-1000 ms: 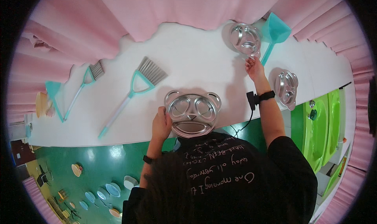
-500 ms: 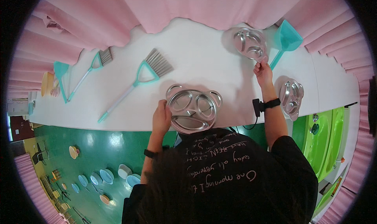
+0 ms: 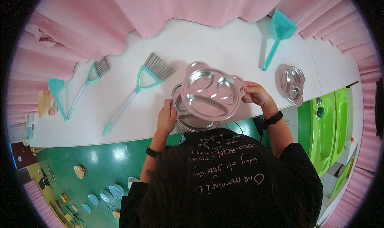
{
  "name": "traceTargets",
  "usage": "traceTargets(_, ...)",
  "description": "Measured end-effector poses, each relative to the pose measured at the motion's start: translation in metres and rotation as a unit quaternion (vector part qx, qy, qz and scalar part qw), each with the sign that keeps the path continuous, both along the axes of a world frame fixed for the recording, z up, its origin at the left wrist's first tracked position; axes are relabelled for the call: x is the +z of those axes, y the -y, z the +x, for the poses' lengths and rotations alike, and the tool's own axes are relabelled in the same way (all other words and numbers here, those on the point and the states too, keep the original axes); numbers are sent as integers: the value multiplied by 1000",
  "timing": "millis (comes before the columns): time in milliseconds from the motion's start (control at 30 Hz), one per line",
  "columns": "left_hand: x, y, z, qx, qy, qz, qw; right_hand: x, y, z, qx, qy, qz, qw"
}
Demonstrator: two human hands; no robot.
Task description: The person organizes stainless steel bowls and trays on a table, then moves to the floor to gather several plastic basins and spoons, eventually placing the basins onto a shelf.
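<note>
1. Upper plate (image 3: 211, 97) – metal, bear-shaped, compartments showing bare metal – is overlapping the lower plate (image 3: 195, 124); right hand (image 3: 257, 94) fingers grip it at 2 o'clock.
2. Left hand (image 3: 166, 116) sits at the lower plate's 9 o'clock rim; grip cannot be confirmed.
3. Third plate (image 3: 293, 84) lies on the tabletop (image 3: 232, 40), at the upper plate's 3 o'clock.

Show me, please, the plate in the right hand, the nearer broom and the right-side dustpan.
Plate (image 3: 213, 92): head view, on its central divider.
Nearer broom (image 3: 137, 88): head view, at the handle's upper end.
Right-side dustpan (image 3: 281, 30): head view, on its scoop.
</note>
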State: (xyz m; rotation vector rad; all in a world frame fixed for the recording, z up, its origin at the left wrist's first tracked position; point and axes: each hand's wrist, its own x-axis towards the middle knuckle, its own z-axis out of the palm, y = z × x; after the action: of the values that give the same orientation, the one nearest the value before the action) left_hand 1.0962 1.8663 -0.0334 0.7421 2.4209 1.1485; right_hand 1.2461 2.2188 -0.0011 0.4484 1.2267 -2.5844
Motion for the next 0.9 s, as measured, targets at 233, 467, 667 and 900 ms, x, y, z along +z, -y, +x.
traceTargets(233, 9, 4, -14, -14, 47, 70, 996, 10, 39, 7, 67, 41, -9, 997)
traceTargets(467, -3, 3, -22, -71, 67, 117, 988, 1, 56, 9, 41, 62, 24, 997)
traceTargets(667, -12, 4, -26, -104, 66, 81, 989, 0, 67, 3, 8, 42, 187, 981)
traceTargets(900, -22, -1, -26, -95, 23, 60, 993, 0, 70, 14, -65, 112, 336, 933)
